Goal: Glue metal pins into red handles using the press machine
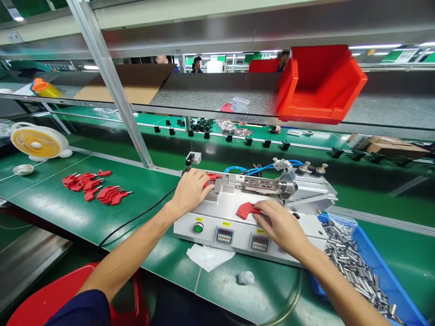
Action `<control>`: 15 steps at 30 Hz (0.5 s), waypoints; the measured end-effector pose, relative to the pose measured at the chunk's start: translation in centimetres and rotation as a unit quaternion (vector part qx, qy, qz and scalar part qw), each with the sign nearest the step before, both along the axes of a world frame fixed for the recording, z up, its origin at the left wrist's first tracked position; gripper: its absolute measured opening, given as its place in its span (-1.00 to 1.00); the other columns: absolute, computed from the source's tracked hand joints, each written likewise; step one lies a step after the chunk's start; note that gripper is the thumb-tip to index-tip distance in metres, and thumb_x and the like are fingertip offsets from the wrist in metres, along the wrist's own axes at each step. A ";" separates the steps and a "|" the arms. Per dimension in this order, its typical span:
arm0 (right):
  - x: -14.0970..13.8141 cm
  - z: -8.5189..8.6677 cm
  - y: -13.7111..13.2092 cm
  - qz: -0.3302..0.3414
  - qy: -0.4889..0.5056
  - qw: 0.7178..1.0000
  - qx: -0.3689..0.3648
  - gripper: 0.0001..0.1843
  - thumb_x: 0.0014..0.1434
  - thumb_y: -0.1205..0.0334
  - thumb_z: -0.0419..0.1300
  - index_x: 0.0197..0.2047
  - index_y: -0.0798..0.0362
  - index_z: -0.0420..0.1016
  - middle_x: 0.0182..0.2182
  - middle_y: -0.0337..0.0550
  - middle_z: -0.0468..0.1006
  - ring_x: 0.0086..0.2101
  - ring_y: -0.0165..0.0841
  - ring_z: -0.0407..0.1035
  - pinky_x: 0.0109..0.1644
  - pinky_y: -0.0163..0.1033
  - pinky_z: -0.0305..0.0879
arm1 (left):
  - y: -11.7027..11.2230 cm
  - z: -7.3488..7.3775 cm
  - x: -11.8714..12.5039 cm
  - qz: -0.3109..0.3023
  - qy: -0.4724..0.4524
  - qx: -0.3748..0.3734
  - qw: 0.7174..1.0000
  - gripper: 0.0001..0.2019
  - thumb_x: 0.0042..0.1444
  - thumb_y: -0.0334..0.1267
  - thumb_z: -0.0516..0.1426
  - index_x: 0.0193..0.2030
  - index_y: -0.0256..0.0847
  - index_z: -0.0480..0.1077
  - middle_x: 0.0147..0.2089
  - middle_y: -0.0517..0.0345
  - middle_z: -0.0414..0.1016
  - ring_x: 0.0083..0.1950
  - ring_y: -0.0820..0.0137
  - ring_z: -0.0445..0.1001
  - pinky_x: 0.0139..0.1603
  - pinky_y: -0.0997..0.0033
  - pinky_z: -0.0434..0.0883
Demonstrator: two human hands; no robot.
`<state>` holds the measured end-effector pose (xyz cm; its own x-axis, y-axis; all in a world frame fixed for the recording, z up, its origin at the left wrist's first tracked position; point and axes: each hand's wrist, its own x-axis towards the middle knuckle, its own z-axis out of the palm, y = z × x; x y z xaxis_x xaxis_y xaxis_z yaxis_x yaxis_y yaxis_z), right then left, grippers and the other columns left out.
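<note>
My left hand is closed round a red plastic handle seated at the left end of the fixture on a white bench machine. Its palm side and part of the handle are hidden. Over the machine's top, my right hand pinches a second red handle near its metal pin, which the fingers partly cover. Behind that hand lies the machine's metal slide and cylinder. Several more red handles with metal pins lie in a group on the green bench to the left.
A blue bin of metal sleeves stands right of the machine. In front lie a white paper and a small white bottle. A red bin sits on the shelf above. A fan and a slanted metal post are leftward.
</note>
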<state>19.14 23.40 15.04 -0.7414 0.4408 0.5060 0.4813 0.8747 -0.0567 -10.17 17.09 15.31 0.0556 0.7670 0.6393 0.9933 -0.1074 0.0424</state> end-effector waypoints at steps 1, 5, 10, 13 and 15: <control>0.0 0.0 0.1 0.004 0.001 1.000 0.003 -0.76 0.46 0.20 -0.01 -0.09 0.06 0.46 -0.15 0.02 0.60 -0.17 -0.15 0.49 -0.14 -0.09 0.43 | -0.1 -0.7 -0.3 -0.019 -0.009 0.033 0.999 -0.81 0.41 -0.27 0.10 -0.09 -0.26 0.53 -0.03 0.03 0.61 -0.03 0.19 0.46 -0.03 0.18 0.45; -0.1 -0.2 0.4 0.014 -0.003 1.000 0.005 -0.75 0.45 0.22 -0.01 -0.11 0.07 0.48 -0.15 0.04 0.61 -0.15 -0.13 0.49 -0.11 -0.05 0.46 | -0.2 -1.9 -0.5 -0.010 0.013 0.087 0.996 -0.75 0.41 -0.34 0.04 -0.11 -0.26 0.57 -0.03 0.00 0.62 -0.06 0.20 0.46 -0.07 0.20 0.43; -0.3 -0.1 0.5 0.033 0.023 0.999 -0.036 -0.76 0.44 0.21 0.01 0.00 0.06 0.46 -0.10 0.05 0.60 -0.11 -0.13 0.50 -0.05 -0.02 0.49 | 0.0 -0.3 -0.3 0.015 0.039 0.011 0.999 -0.76 0.40 -0.24 0.09 -0.14 -0.28 0.56 -0.09 -0.03 0.62 -0.09 0.14 0.49 -0.11 0.14 0.43; 1.0 0.7 -0.2 0.030 0.040 0.997 -0.062 -0.77 0.43 0.20 0.04 0.05 0.05 0.43 -0.03 0.06 0.58 -0.05 -0.13 0.50 0.02 -0.03 0.48 | -0.5 0.1 -1.0 -0.007 0.002 -0.022 1.000 -0.76 0.42 -0.22 0.05 -0.08 -0.27 0.53 -0.10 -0.01 0.62 -0.10 0.12 0.52 -0.09 0.09 0.45; 2.7 1.4 -1.0 0.007 0.050 0.998 -0.045 -0.79 0.44 0.21 0.04 0.02 0.06 0.44 -0.05 0.07 0.57 -0.04 -0.13 0.49 0.03 -0.05 0.46 | -1.5 -0.7 -1.4 -0.049 -0.006 0.002 0.999 -0.76 0.43 -0.22 0.05 -0.01 -0.28 0.50 -0.03 -0.06 0.62 -0.02 0.07 0.53 -0.03 0.06 0.45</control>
